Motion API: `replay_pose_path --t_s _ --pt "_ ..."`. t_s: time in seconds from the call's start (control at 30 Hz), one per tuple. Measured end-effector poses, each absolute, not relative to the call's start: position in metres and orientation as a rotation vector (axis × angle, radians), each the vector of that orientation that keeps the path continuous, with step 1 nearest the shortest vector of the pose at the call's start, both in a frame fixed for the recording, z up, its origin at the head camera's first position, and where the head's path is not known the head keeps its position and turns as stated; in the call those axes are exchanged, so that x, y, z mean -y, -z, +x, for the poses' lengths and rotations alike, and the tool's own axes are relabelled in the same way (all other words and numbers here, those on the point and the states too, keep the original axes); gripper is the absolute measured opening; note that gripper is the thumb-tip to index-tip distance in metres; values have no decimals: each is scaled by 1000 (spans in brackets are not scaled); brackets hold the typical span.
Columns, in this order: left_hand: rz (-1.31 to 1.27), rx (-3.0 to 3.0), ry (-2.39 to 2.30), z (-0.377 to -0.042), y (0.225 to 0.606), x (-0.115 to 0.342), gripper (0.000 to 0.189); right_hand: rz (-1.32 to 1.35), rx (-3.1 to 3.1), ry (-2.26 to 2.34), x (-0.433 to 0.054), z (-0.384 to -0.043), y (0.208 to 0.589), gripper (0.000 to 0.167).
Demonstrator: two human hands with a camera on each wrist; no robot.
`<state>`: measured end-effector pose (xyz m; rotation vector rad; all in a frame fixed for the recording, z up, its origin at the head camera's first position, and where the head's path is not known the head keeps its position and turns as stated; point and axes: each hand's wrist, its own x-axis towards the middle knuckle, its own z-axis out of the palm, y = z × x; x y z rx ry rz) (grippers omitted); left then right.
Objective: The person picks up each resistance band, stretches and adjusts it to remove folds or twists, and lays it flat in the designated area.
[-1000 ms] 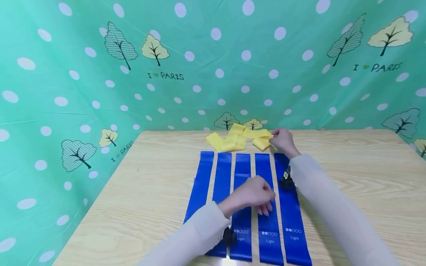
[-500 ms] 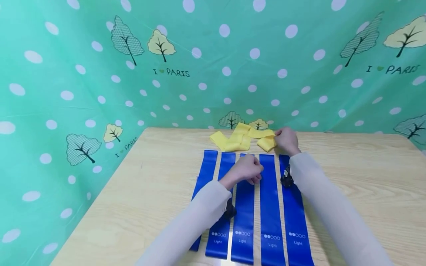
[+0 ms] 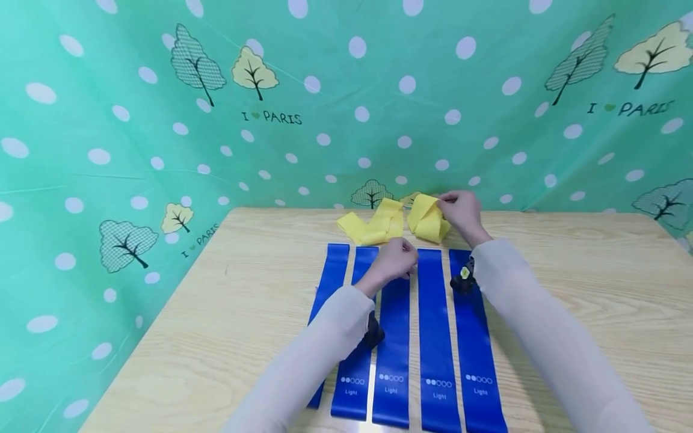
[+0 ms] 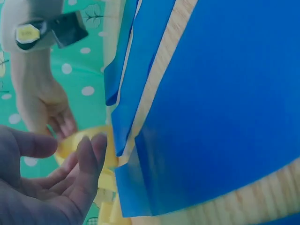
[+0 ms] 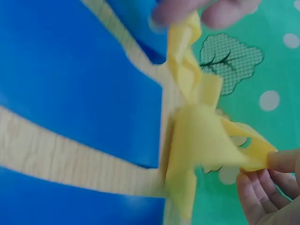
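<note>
My right hand [image 3: 462, 211] pinches a yellow resistance band [image 3: 428, 221] between thumb and fingers at the table's far edge. That band is folded and partly raised, its loops hanging down in the right wrist view, where the pinching fingertips [image 5: 277, 161] show at the right. Beside it, to the left, lies another stretch of crumpled yellow band [image 3: 368, 228]. My left hand [image 3: 396, 260] hovers over the far part of a middle blue resistance band [image 3: 394, 349]. In the left wrist view its thumb and fingers [image 4: 84, 164] are apart, with nothing between them.
Several blue bands lie flat in a row, near ends toward me, including a right one [image 3: 476, 361] printed "Light" and a left one [image 3: 335, 270]. They rest on a wooden table [image 3: 233, 313]. A green dotted curtain [image 3: 303, 96] hangs behind the far edge.
My right hand has lifted its part of the yellow band, drawing it away from the left yellow part. My left hand has moved forward and slightly left over the blue bands.
</note>
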<state>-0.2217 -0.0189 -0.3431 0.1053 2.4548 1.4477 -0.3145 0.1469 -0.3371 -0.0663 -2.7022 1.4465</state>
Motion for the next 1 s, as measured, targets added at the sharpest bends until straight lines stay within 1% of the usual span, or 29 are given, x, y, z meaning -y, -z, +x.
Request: replay_pose_path --t_s 0.1,0.27,0.53,0.7,0.87,1.0 --pt "57 -2501 -1485 -225 346 21 26 -47 2668 -1486 -144 -313 332 29" --pt "-7 -2568 -1500 -230 351 23 41 -36 2649 -1555 -141 -308 326 30" --pt "-134 -2589 -1583 -241 358 24 50 11 2633 -1582 -140 -300 322 28" --pt "-224 -2453 -1734 -249 361 22 50 88 2617 -1573 -139 -297 325 26" --pt "-368 -2110 -2059 -256 364 19 41 122 2632 -1576 -137 -293 327 27" --pt "-352 -2009 -2124 -256 362 16 36 124 2632 -1591 -138 -291 326 27"
